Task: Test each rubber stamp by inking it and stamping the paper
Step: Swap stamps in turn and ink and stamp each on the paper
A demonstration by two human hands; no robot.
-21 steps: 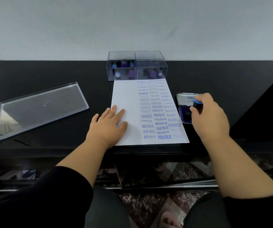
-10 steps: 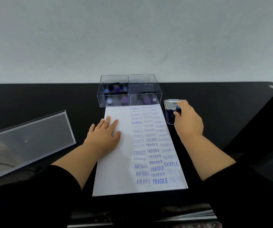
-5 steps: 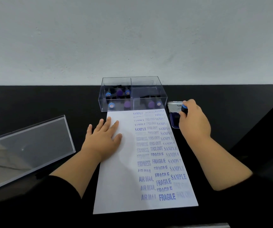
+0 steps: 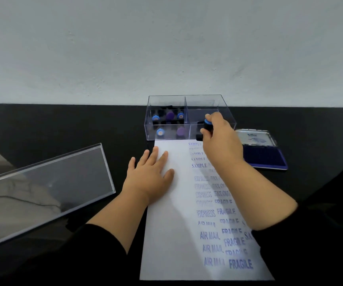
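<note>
A white paper (image 4: 172, 234) lies lengthwise on the black table, its right half covered in blue prints such as SAMPLE, EXPRESS, AIR MAIL and FRAGILE. My left hand (image 4: 150, 178) rests flat on the paper's upper left part. My right hand (image 4: 221, 141) grips a black stamp with a blue cap (image 4: 207, 125) at the paper's far edge, just in front of the clear stamp box (image 4: 166, 104). The open blue ink pad (image 4: 263, 155) sits to the right of that hand. Several more stamps with blue and purple caps (image 4: 169, 115) stand in the box's left compartment.
The box's clear lid (image 4: 42, 182) lies on the table at the left. A pale wall rises behind the table. The black table (image 4: 63, 124) stretches to both sides of the paper.
My right hand has carried the stamp left off the ink pad to the paper's far edge, uncovering the pad. My left hand stays flat on the paper.
</note>
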